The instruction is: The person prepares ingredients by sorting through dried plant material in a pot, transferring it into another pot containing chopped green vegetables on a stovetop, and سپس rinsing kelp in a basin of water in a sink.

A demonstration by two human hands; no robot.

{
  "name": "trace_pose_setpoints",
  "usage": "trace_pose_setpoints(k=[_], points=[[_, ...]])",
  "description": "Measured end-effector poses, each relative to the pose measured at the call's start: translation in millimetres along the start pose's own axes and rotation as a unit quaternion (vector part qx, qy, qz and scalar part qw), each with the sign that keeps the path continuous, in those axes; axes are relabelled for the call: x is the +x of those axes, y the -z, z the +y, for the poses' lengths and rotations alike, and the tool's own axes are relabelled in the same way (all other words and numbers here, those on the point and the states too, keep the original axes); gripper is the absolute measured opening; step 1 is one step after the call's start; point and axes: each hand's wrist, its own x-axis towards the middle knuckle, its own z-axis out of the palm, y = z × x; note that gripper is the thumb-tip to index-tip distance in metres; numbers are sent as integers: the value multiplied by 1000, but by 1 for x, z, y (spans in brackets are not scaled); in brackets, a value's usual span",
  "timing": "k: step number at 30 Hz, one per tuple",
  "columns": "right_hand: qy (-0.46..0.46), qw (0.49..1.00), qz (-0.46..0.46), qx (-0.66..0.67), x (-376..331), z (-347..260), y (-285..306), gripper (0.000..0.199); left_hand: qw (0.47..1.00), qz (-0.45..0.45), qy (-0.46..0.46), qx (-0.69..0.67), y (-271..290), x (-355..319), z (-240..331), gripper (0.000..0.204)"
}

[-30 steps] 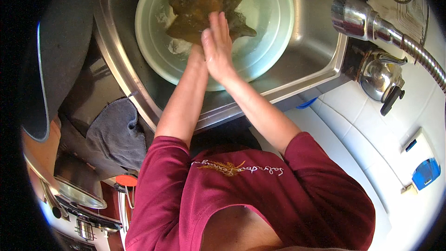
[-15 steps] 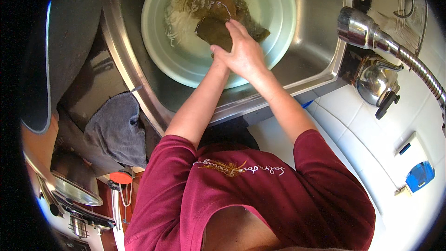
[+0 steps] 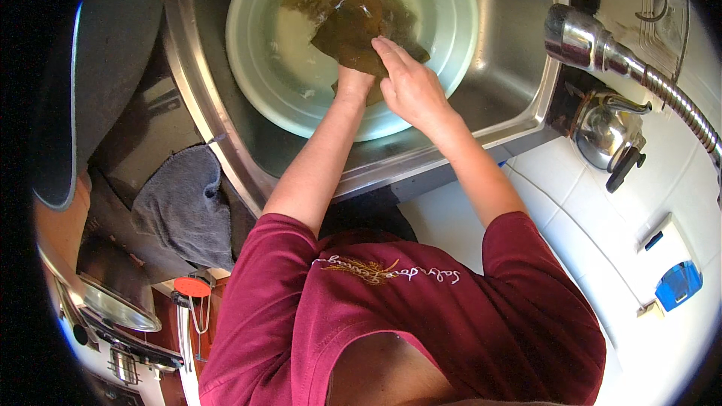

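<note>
A pale green round basin (image 3: 263, 98) of cloudy water stands in the steel sink. In it lies a dark olive-brown, limp wet sheet (image 3: 350, 41), like a cloth or a broad leaf; I cannot tell which. Part of it is under the water, and its near end drapes over my left hand (image 3: 355, 83), whose fingers it hides. My right hand (image 3: 412, 83) rests at the sheet's right edge, with fingers stretched out and their tips touching its upper surface.
Around the basin is the steel sink (image 3: 508, 68). A chrome spray tap (image 3: 583, 41) and a metal kettle (image 3: 608, 131) are at the right. On the left hangs a grey towel (image 3: 188, 207). A lidded pan (image 3: 116, 297) sits at the lower left.
My right hand has moved slightly right and down, off my left wrist. The sheet now spreads wider over my left hand, and the water is calmer.
</note>
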Motion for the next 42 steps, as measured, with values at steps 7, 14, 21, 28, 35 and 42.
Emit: trace_pose_setpoints(k=[7,14,21,28,35,42], points=[[-27,999,26,8,-21,-25,3,30,880,-94,184,-427,10,21,17,35],[-29,999,19,22,-20,-37,15,44,805,-102,164,-562,4,-22,58,40],[-206,972,-83,-82,64,43,-11,51,809,-131,140,-555,-21,-38,65,50],[-76,994,62,-55,40,10,-29,51,816,-78,86,-567,-15,-39,48,47],[-184,979,11,91,8,-37,-47,69,815,-105,155,-548,-3,-9,-40,47],[-142,980,138,-9,31,8,-36,52,859,-27,114,-499,-5,-17,40,45]])
